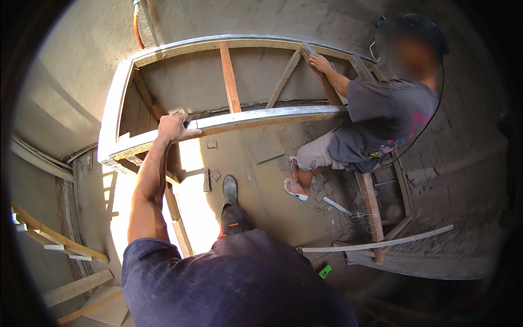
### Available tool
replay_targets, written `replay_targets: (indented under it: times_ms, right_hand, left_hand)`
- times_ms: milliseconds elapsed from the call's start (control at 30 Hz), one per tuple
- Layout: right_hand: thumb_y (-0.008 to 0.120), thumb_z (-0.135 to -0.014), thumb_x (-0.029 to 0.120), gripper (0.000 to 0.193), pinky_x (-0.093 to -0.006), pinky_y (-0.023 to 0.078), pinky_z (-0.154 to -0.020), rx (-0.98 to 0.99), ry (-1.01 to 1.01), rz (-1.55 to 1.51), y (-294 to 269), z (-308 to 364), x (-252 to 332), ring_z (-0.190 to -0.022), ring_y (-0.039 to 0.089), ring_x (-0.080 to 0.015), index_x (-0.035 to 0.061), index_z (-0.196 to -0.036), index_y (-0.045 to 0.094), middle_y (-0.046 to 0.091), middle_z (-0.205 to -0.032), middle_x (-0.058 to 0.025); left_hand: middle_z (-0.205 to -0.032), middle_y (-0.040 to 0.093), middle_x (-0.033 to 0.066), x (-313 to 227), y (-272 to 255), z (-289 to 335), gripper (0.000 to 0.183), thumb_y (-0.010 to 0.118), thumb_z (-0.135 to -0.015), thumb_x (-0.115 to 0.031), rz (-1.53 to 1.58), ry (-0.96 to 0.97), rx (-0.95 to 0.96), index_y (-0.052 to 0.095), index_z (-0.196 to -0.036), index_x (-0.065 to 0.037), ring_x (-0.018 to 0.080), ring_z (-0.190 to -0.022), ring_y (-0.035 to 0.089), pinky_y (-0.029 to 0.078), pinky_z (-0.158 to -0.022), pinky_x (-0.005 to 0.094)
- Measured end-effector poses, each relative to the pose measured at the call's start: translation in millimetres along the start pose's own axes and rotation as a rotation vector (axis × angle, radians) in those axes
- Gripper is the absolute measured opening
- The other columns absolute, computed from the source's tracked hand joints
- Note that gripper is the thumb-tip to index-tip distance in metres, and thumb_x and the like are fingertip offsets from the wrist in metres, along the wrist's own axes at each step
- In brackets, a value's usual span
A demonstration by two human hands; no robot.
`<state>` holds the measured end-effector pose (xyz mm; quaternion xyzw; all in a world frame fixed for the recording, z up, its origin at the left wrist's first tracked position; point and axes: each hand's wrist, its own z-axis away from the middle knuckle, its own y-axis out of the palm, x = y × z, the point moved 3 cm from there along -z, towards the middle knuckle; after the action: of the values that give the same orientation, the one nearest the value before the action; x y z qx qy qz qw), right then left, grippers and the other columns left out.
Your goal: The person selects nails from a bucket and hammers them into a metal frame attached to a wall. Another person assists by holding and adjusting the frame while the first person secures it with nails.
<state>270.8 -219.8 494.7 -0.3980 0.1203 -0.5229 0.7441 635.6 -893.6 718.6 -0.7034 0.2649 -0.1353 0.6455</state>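
Note:
My left hand [175, 128] rests over the near rail of a long wooden frame [261, 115], close to its left corner. The fingers curl over the rail and the thumb lies along its top. Pale strips cover the frame's upper edges, and bare wooden crosspieces [230, 79] span between the rails. My left arm reaches forward to it from the lower edge. My right hand is out of sight. A co-worker [389, 103] stands at the frame's right end with a hand [320, 62] on a slanted wooden piece there.
A ladder [57, 235] lies at the lower left beside loose boards [79, 288]. Rubble pieces [207, 180] dot the floor by my boot [230, 188]. Another wooden frame [371, 210] and a long pale strip [381, 243] are at the right. An orange hose [137, 31] hangs on the far wall.

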Motion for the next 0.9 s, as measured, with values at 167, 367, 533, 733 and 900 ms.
replay_targets:
  times_ms: [167,367,533,733,900]
  right_hand:
    - [0.067,-0.093,0.057,0.052,-0.0513,0.055,-0.079,0.01,-0.007,0.036,-2,2,-8,-0.091,0.075,-0.0411,0.0059,-0.097,0.076,0.075,-0.089,-0.0224]
    - [0.067,-0.093,0.057,0.052,-0.0511,0.055,-0.079,0.012,-0.031,0.086,-3,4,-19,-0.091,0.075,-0.0407,0.006,-0.098,0.076,0.075,-0.089,-0.0221]
    - [0.067,-0.093,0.057,0.052,-0.0509,0.055,-0.079,-0.003,-0.072,0.129,0,-2,-26,-0.091,0.075,-0.0404,0.006,-0.098,0.076,0.075,-0.089,-0.0219]
    - [0.067,-0.092,0.058,0.053,-0.0506,0.055,-0.079,-0.056,-0.119,0.094,-7,-5,-1,-0.091,0.075,-0.04,0.006,-0.098,0.076,0.075,-0.089,-0.0217]
    - [0.075,-0.091,0.049,0.045,-0.0441,0.056,-0.079,-0.08,-0.044,-0.212,-33,10,46,-0.086,0.076,-0.0309,0.005,-0.102,0.076,0.077,-0.089,-0.0181]
  left_hand:
    - [-0.083,0.073,0.0126,-2,-4,2,0.073,0.076,-0.07,-0.081,-0.017,0.021,-0.029,0.072,-0.088,-0.011,0.0338,-0.082,0.073,0.056,-0.076,0.0463]
    - [-0.088,0.073,0.0132,-4,-6,2,0.075,0.075,-0.071,-0.082,-0.039,0.02,-0.022,0.074,-0.092,-0.009,0.0345,-0.084,0.072,0.057,-0.075,0.0476]
    - [-0.089,0.073,0.0134,-6,-8,3,0.074,0.076,-0.071,-0.08,-0.033,-0.005,0.006,0.075,-0.093,-0.009,0.0348,-0.086,0.073,0.057,-0.076,0.0478]
    - [-0.092,0.073,0.0113,-2,-4,1,0.075,0.075,-0.071,-0.082,-0.014,0.01,-0.022,0.075,-0.093,-0.01,0.0334,-0.09,0.073,0.057,-0.079,0.0469]
    - [-0.092,0.073,0.0104,0,-1,-1,0.077,0.074,-0.071,-0.083,-0.04,0.036,0.001,0.073,-0.092,-0.009,0.0327,-0.089,0.074,0.057,-0.078,0.0459]
